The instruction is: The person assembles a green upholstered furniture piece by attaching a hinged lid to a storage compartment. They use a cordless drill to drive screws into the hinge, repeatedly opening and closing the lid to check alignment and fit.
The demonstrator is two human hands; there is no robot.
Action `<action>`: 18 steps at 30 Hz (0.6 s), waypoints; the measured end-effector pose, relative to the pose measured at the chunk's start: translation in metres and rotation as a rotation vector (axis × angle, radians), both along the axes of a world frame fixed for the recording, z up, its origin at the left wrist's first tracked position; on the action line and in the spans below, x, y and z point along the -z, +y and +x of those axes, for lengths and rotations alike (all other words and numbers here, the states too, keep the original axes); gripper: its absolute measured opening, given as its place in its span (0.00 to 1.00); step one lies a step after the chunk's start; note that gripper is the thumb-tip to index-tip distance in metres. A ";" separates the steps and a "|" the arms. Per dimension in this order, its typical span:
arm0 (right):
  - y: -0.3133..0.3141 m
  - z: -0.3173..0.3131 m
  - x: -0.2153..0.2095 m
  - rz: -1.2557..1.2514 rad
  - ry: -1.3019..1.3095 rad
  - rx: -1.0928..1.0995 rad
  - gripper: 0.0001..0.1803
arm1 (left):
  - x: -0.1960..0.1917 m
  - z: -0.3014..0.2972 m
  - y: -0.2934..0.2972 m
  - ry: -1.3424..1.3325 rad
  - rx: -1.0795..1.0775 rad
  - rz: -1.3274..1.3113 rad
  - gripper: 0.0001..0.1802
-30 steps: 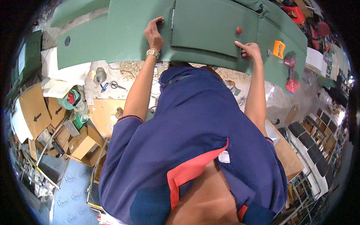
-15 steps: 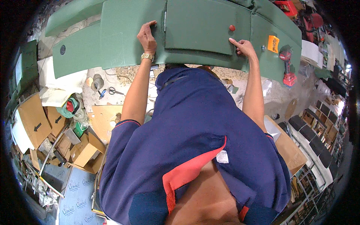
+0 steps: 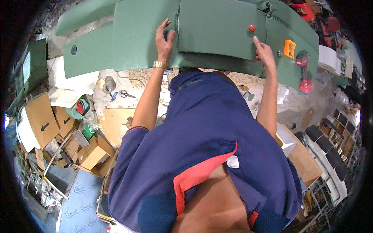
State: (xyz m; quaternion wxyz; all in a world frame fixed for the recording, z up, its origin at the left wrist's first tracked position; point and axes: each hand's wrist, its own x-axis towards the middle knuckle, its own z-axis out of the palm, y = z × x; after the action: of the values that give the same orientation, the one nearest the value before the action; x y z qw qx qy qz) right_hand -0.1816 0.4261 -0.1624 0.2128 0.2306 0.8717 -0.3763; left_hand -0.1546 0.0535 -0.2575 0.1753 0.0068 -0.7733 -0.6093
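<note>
A green padded cover [image 3: 143, 39] stretches across the far side in front of me. On it lies a rectangular green flap [image 3: 215, 27] with a red round knob [image 3: 251, 28] near its right edge; the flap's near edge stands slightly off the surface below. Beside the flap's left edge, my left hand [image 3: 164, 43] is raised with fingers and thumb apart, holding nothing. My right hand [image 3: 265, 55] rests at the flap's near right corner, index finger stretched toward the knob and other fingers curled. A small metal knob [image 3: 279, 53] sits right of that hand.
An orange tag [image 3: 289, 49] and a red cordless drill [image 3: 304, 73] lie on the cover's right end. Scissors [image 3: 127, 94], a blue-handled tool [image 3: 114, 96] and cardboard boxes [image 3: 93, 153] are at the left. At the right stands a rack [image 3: 326, 155] with dark pads.
My left hand's fingers have spread from a bent pose. My right index finger has shifted right, from on the flap to its edge beneath the red knob. The whole view has shifted slightly.
</note>
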 end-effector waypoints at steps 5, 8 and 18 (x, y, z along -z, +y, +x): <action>-0.056 0.010 -0.101 -0.158 0.214 -0.143 0.26 | -0.051 0.038 0.045 0.212 0.191 -0.408 0.54; -0.107 0.017 -0.126 -0.649 0.457 -0.397 0.21 | -0.046 0.033 0.064 0.216 0.119 -0.357 0.54; -0.094 0.030 -0.093 -0.576 0.313 -0.516 0.21 | -0.044 0.036 -0.020 -0.180 -0.849 0.116 0.33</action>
State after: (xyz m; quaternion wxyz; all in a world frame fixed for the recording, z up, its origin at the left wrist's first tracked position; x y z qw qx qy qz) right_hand -0.1521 0.3323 -0.0693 0.2209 -0.1241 0.7819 -0.5696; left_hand -0.1183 0.0339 -0.2139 0.3413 0.3872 -0.6788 -0.5224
